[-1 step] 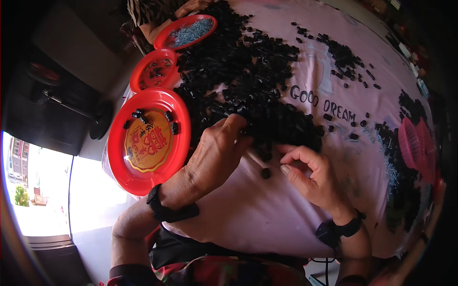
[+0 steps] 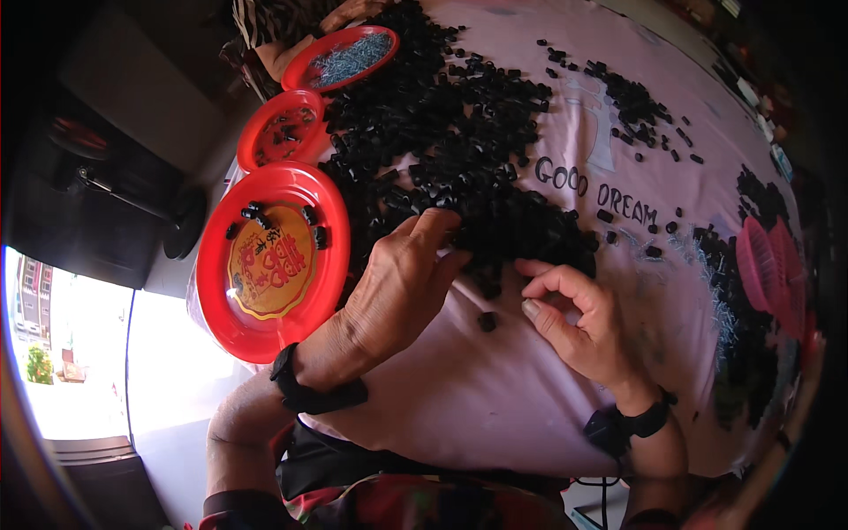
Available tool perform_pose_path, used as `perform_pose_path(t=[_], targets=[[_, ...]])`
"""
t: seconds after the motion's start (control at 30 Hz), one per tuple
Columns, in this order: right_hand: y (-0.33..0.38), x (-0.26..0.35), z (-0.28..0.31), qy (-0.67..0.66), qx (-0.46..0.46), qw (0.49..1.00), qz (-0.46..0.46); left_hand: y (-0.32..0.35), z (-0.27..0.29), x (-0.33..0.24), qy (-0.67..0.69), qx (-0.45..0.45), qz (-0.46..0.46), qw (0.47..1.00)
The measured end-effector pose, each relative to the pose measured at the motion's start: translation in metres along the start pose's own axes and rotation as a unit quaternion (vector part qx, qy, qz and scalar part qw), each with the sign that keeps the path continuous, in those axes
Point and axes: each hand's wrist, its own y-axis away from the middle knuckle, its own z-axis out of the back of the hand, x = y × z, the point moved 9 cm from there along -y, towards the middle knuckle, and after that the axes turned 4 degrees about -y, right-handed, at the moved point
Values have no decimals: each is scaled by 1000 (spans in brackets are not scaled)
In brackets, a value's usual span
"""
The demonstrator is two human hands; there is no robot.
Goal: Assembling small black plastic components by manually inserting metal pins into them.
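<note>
A heap of small black cylindrical parts (image 2: 477,132) covers much of the pink cloth. My left hand (image 2: 397,278) reaches over its near edge, thumb and forefinger apart, the other fingertips hidden among the parts. To the right, my right hand (image 2: 579,327) hovers beside the heap with bent fingers and a gap between thumb and forefinger; nothing shows in it. One loose black part (image 2: 487,321) lies on the cloth between the hands. Left of my left hand is a red plate (image 2: 216,291) with a gold printed centre and several black parts on it.
Beyond stand a red dish (image 2: 250,146) with a few dark pieces and a red dish (image 2: 291,75) of grey screw-like pieces. Another person's arm (image 2: 283,57) rests behind them. A pink basket (image 2: 768,265) sits at the right among more black parts and scattered thin pieces (image 2: 720,300).
Almost nothing differs. The view has shifted very slightly, and both hands keep nearly the same pose beside the heap.
</note>
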Motion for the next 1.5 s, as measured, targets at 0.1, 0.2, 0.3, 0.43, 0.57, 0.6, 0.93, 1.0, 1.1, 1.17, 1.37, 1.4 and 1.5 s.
perform_pose_path(t=[0.1,0.2,0.3,0.43,0.57,0.6,0.93,1.0,1.1,1.17,1.37,1.4,1.5], targets=[[0,8,23,-10,-85,994,62,5,-5,-12,-40,30,-3,999],[-1,4,31,-51,-88,994,42,13,-20,-19,-51,86,-50,994],[-1,1,36,-81,-101,991,47,11,-36,-13,-62,128,-56,988],[-1,8,48,-32,-149,986,69,-3,-22,9,-95,50,-4,994],[0,-1,53,-25,-157,987,34,2,-25,-20,-135,54,-139,980],[-1,4,50,9,-134,989,56,2,-25,-20,-135,52,-139,980],[-3,16,36,50,-59,989,129,59,-49,-30,-206,172,-161,950],[-2,13,32,84,-64,986,128,80,-55,-20,-197,191,-150,950],[-4,5,49,90,-120,984,100,94,-54,-15,-189,211,-138,949],[-2,11,52,81,-121,984,101,94,-52,-15,-190,210,-138,949],[3,26,27,90,-76,980,159,80,-47,-26,-198,229,-160,940],[2,20,31,102,-95,976,164,77,-44,-26,-176,200,-168,949],[0,17,45,72,-126,982,123,61,-31,-33,-144,149,-150,967]])
